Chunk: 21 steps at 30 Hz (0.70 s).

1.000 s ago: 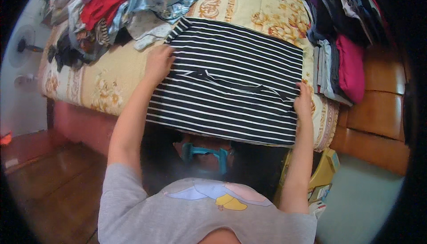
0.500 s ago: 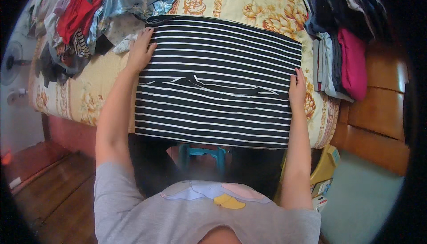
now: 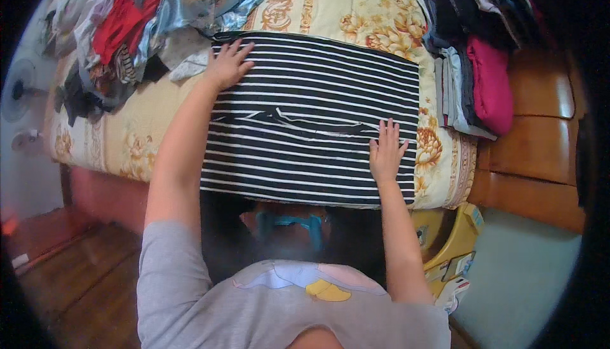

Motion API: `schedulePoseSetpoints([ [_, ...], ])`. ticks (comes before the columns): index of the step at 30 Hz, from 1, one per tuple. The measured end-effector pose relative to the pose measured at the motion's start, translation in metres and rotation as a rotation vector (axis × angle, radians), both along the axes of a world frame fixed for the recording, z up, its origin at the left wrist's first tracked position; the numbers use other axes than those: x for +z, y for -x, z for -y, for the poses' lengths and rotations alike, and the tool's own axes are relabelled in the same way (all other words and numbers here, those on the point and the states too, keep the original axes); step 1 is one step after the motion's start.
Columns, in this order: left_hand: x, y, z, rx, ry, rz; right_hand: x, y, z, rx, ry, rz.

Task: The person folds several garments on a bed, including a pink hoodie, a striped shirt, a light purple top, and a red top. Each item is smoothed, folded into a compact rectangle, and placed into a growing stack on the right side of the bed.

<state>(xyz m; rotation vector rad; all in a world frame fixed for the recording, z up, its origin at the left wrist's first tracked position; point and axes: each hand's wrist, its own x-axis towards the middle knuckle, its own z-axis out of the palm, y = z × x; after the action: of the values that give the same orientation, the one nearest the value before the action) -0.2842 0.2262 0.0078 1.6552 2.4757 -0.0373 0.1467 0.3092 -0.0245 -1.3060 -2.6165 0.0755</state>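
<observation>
The bed (image 3: pixel 356 6) takes up most of what I see, its cream cover printed with brown and gold flowers and running away to the far side. A loose heap of clothes (image 3: pixel 159 28) sprawls over its far left part, with red, pale blue satin, white and dark pieces tumbled together. In the middle, right up to the bed's near edge, the black-and-white striped garment (image 3: pixel 311 82) lies spread nearly flat, its far left corner just beside the heap and an uneven line of edges crossing its middle. Over on the right sits a stack of folded clothes (image 3: pixel 454 12), mostly dark and grey, with a magenta folded piece (image 3: pixel 488 88) at its right. Below the near edge I can make out part of a turquoise stool (image 3: pixel 308 224). The person's hands are both open and grip nothing: the left hand (image 3: pixel 229 64) rests, fingers spread, on the garment's far left corner, the right hand (image 3: pixel 388 150) on its right side, nearer.
</observation>
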Motion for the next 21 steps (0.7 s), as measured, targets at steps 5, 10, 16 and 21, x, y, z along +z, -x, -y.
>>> schedulePoseSetpoints([
  [5,-0.021,0.026,-0.017,0.189,-0.084,-0.040,0.000,0.003,0.003,-0.038,-0.014,0.020],
  [10,-0.036,0.032,-0.008,0.233,-0.105,0.046,-0.003,0.005,0.000,-0.001,-0.015,-0.037],
  [16,0.027,-0.085,0.128,0.022,-0.290,0.154,-0.001,-0.006,0.001,0.021,-0.028,-0.106],
  [21,0.031,-0.167,0.259,0.045,0.018,0.092,0.035,-0.062,0.059,0.001,0.120,-0.024],
])
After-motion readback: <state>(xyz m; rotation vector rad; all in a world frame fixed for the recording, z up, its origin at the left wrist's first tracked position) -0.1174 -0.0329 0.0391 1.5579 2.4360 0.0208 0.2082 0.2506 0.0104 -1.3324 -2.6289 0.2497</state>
